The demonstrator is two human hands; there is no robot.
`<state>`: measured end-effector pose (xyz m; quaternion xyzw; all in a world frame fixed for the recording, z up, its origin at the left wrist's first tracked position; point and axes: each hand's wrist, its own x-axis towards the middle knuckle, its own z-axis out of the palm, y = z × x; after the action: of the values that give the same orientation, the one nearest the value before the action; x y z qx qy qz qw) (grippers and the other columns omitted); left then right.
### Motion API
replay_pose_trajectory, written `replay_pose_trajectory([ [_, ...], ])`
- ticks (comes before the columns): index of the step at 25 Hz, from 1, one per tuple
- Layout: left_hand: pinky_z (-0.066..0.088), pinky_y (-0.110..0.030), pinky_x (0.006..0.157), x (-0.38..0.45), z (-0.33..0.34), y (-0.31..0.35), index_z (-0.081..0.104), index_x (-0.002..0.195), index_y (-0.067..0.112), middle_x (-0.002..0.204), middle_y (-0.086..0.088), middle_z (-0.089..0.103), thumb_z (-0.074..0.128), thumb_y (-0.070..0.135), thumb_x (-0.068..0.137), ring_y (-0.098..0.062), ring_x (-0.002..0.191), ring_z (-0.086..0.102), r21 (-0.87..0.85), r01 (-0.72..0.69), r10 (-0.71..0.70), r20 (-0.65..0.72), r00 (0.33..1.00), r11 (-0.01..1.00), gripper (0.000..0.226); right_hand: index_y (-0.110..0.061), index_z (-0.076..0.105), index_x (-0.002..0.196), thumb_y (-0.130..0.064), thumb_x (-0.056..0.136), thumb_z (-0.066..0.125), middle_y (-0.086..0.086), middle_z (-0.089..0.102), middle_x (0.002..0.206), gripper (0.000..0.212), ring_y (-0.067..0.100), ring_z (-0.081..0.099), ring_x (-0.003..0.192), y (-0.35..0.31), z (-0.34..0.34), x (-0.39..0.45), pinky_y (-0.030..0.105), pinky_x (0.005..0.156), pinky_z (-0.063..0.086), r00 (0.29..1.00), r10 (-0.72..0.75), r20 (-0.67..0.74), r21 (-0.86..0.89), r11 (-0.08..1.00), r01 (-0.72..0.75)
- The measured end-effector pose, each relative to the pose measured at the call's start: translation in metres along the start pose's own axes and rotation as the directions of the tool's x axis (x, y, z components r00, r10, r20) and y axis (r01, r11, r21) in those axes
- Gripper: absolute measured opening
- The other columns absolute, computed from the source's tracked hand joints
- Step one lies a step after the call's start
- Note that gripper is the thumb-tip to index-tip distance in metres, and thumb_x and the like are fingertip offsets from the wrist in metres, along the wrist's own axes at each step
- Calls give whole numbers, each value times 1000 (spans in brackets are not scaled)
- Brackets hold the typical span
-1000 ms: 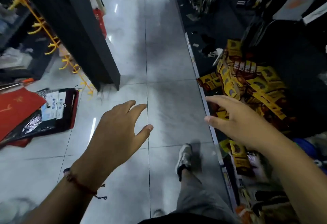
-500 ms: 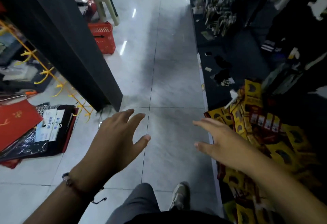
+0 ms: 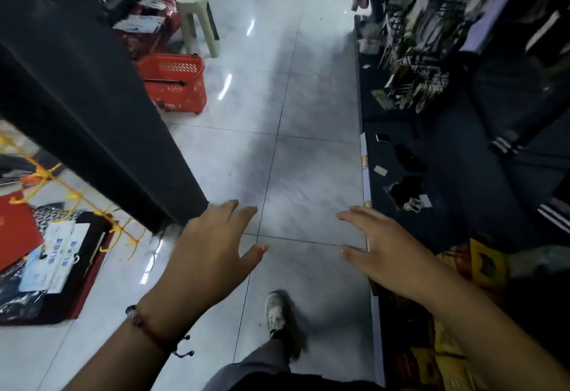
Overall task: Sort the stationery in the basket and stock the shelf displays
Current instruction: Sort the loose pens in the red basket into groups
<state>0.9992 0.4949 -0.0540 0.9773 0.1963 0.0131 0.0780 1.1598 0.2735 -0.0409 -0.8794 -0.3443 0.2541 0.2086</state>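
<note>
The red basket [image 3: 172, 82] is now seen ahead, and both hands [image 3: 212, 254] [image 3: 388, 254] are held open and empty.

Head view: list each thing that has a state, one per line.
Left hand: open, holds nothing.
Right hand: open, holds nothing.
Red plastic shopping basket: upright on the floor; contents not visible.
Pale plastic stool: upright behind the basket.
</note>
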Motion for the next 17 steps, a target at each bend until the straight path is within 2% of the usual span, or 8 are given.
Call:
replay_pose_trajectory([
  [4, 47, -40, 94, 118, -9, -25, 55, 133, 26, 134, -6, 58, 59, 60, 83, -26, 120, 56, 27, -58, 57, 42, 998, 998, 61, -37, 34, 150, -41, 95, 60, -12, 23, 160, 61, 6, 20, 146, 3, -42, 96, 23, 115, 19, 996, 79, 46, 31, 996, -80],
  [8, 41, -42, 101, 231, -26, -38, 52, 136, 27, 138, -3, 54, 44, 64, 82, -24, 126, 51, 34, -116, 114, 54, 992, 993, 66, -39, 33, 149, -44, 93, 62, -12, 25, 159, 63, 7, 22, 146, 13, -84, 177, 35, 119, 25, 990, 139, 6, 85, 987, -139],
  [10, 34, -42, 107, 271, -25, -41, 48, 139, 30, 141, 0, 51, 39, 66, 83, -21, 129, 47, 48, -126, 122, 75, 990, 991, 66, -39, 34, 149, -44, 92, 62, -12, 26, 159, 63, 7, 23, 146, 22, -99, 215, 36, 119, 26, 990, 139, -5, 87, 987, -138],
  [12, 31, -43, 110, 313, -19, -46, 46, 140, 31, 143, -1, 49, 41, 66, 85, -21, 131, 44, 55, -108, 102, 105, 989, 993, 65, -37, 35, 148, -41, 93, 63, -11, 26, 159, 62, 8, 23, 145, 31, -114, 260, 36, 118, 27, 991, 133, -1, 91, 987, -132],
  [17, 40, -42, 102, 433, 1, -63, 55, 134, 25, 135, -8, 56, 46, 64, 82, -27, 124, 51, 51, 3, -11, 143, 990, 999, 66, -30, 38, 148, -41, 93, 62, -5, 28, 159, 62, 12, 24, 146, 59, -151, 403, 31, 118, 24, 997, 57, 46, 26, 998, -58],
])
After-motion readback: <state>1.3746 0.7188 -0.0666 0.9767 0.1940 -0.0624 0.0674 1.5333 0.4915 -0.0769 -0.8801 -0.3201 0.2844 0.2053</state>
